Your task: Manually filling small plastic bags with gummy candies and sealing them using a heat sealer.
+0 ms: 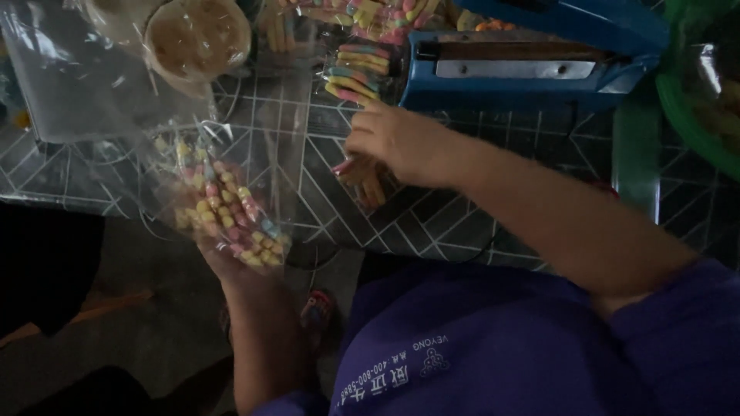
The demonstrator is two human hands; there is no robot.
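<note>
— Left hand (231,258)?
— Cupped under a clear bag of pastel candies (223,208), off the table edge, probably to carry its weight.
— Right hand (397,142)?
— Curled, pinching a bag of candy strips (362,179) against the patterned table (455,223).
— Around?
— Blue heat sealer (524,65) just beyond; more filled bags (358,73) crowding its left end.

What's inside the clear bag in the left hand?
The clear bag holds small pastel candies, pink, yellow and blue. The left hand cups it from below, so the bag's underside and most of that hand are hidden.
</note>
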